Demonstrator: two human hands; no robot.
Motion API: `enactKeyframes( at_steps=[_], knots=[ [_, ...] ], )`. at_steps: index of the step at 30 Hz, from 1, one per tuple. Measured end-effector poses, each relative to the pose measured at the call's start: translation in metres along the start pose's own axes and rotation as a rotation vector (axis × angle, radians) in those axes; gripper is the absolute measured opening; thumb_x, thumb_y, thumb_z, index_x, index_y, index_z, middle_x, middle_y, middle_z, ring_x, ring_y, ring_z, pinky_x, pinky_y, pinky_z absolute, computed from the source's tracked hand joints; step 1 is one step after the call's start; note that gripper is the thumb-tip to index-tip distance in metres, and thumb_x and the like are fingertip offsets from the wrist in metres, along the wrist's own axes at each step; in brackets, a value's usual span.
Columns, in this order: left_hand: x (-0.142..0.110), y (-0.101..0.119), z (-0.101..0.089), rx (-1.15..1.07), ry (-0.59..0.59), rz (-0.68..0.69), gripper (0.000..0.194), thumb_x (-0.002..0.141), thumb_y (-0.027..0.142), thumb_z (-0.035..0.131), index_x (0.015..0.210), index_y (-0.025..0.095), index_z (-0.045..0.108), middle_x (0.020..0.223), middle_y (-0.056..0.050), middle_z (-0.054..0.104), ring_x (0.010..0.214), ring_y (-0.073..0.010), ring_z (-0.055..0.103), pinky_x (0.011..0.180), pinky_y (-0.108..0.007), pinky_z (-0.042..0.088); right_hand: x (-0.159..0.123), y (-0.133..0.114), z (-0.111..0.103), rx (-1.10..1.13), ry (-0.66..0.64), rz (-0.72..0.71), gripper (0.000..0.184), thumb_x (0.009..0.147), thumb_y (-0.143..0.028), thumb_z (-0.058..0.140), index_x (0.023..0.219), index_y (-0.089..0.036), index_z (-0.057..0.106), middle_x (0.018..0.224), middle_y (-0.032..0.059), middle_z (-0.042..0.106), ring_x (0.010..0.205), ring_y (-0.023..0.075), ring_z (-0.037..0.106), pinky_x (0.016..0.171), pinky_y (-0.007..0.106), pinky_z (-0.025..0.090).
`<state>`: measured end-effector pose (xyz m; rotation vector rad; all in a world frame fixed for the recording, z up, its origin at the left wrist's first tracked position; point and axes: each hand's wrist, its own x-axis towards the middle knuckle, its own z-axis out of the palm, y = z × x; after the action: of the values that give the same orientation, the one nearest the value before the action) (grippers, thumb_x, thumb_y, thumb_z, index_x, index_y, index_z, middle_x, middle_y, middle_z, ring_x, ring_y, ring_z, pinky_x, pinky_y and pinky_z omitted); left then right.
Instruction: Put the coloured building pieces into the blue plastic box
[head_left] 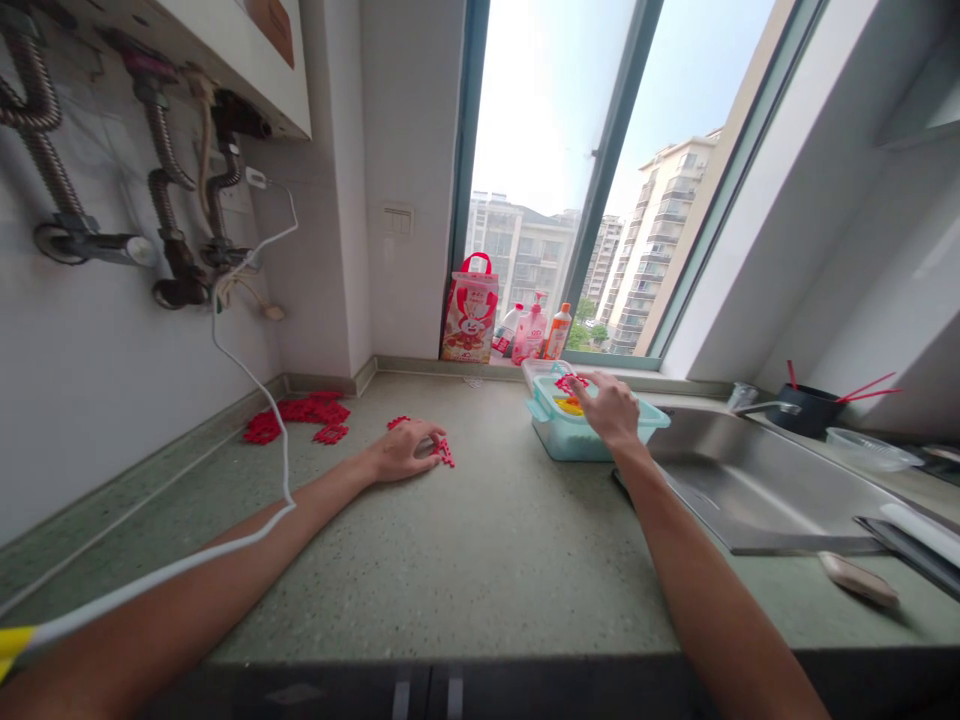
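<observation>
My left hand rests on the counter with its fingers bent and closed on a red plastic piece with a notched outline. Another bit of red shows behind the knuckles. Above the teal plastic box is my right hand, thumb and fingers pinched on a second red notched piece. Yellow and orange pieces show inside the box, partly covered by that hand. To the left, a pile of red pieces lies against the wall.
A white cable hangs across my left forearm. On the right is the sink, with a black pot behind it. A red-handled bag and several bottles line the windowsill. A phone-like object lies at right.
</observation>
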<state>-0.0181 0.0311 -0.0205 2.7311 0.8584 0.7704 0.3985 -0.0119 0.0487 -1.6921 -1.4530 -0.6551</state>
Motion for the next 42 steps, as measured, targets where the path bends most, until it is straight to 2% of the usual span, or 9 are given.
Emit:
enactKeyframes(
  at_steps=[4,7,12,15,18,24,29,37,42],
  knots=[
    [0.0,0.001,0.0,0.023,0.013,0.009,0.042,0.089,0.038,0.071,0.127,0.02,0.066,0.119,-0.009,0.075,0.112,-0.0252,0.069,0.101,-0.037,0.051,-0.002,-0.011,-0.011,0.011,0.079,-0.073,0.039,0.104,-0.046,0.052,0.112,-0.02,0.08,0.133,0.0148,0.071,0.118,0.0351,0.06,0.099,0.05,0.046],
    [-0.001,0.003,0.0,0.041,0.001,0.002,0.042,0.09,0.036,0.07,0.129,0.021,0.066,0.119,-0.008,0.076,0.115,-0.0254,0.068,0.104,-0.038,0.05,-0.015,-0.039,-0.015,0.151,0.087,-0.297,0.029,0.103,-0.035,0.054,0.11,-0.022,0.079,0.134,0.0114,0.071,0.123,0.0326,0.06,0.106,0.051,0.046],
    [-0.002,0.008,-0.005,0.17,-0.003,0.003,0.045,0.092,0.042,0.069,0.133,0.022,0.066,0.129,-0.009,0.073,0.122,-0.0269,0.066,0.108,-0.04,0.047,-0.07,-0.103,0.013,0.467,-0.377,-0.711,0.043,0.104,-0.034,0.056,0.146,-0.028,0.061,0.152,0.0097,0.06,0.132,0.0291,0.06,0.113,0.05,0.048],
    [-0.001,0.008,-0.011,0.3,-0.002,-0.014,0.044,0.097,0.045,0.061,0.134,0.022,0.067,0.131,-0.011,0.072,0.124,-0.0284,0.063,0.109,-0.044,0.044,-0.098,-0.124,0.035,0.509,-0.676,-0.767,0.053,0.107,-0.043,0.053,0.158,-0.032,0.048,0.163,0.0095,0.049,0.144,0.0302,0.052,0.117,0.052,0.046],
    [-0.003,-0.005,-0.022,0.4,-0.011,-0.143,0.039,0.103,0.044,0.049,0.126,0.022,0.072,0.13,-0.011,0.072,0.124,-0.0303,0.061,0.111,-0.048,0.041,-0.105,-0.124,0.047,0.567,-0.797,-0.773,0.044,0.109,-0.041,0.047,0.151,-0.031,0.058,0.156,0.0083,0.056,0.147,0.0284,0.05,0.12,0.05,0.043],
    [-0.04,-0.072,-0.07,0.55,0.111,-0.665,0.071,0.095,0.075,0.05,0.144,0.025,0.064,0.155,-0.018,0.052,0.144,-0.0435,0.041,0.118,-0.066,0.028,-0.094,-0.101,0.051,0.665,-0.762,-0.639,0.025,0.1,-0.042,0.066,0.118,-0.025,0.073,0.128,0.0093,0.074,0.119,0.026,0.069,0.106,0.042,0.054],
    [-0.077,-0.111,-0.094,0.487,0.08,-0.909,0.096,0.089,0.086,0.05,0.161,0.022,0.043,0.163,-0.02,0.042,0.147,-0.0488,0.032,0.115,-0.074,0.026,-0.09,-0.095,0.054,0.601,-0.705,-0.614,0.011,0.098,-0.034,0.069,0.096,-0.024,0.075,0.106,0.0059,0.079,0.1,0.0232,0.073,0.093,0.036,0.055],
    [-0.06,-0.103,-0.069,0.438,0.003,-0.809,0.093,0.082,0.088,0.053,0.157,0.033,0.048,0.161,-0.018,0.045,0.146,-0.0488,0.041,0.115,-0.069,0.032,-0.084,-0.097,0.045,0.463,-0.679,-0.655,0.014,0.087,-0.015,0.07,0.096,-0.024,0.077,0.091,0.0027,0.079,0.084,0.0193,0.073,0.081,0.029,0.054],
    [-0.036,-0.072,-0.047,0.377,-0.09,-0.622,0.091,0.083,0.085,0.053,0.159,0.035,0.045,0.161,-0.014,0.045,0.146,-0.0426,0.043,0.118,-0.06,0.035,-0.068,-0.095,0.029,0.495,-0.387,-0.818,0.019,0.091,-0.015,0.066,0.106,-0.023,0.075,0.111,0.0059,0.078,0.097,0.0217,0.071,0.089,0.033,0.057]
  ],
)
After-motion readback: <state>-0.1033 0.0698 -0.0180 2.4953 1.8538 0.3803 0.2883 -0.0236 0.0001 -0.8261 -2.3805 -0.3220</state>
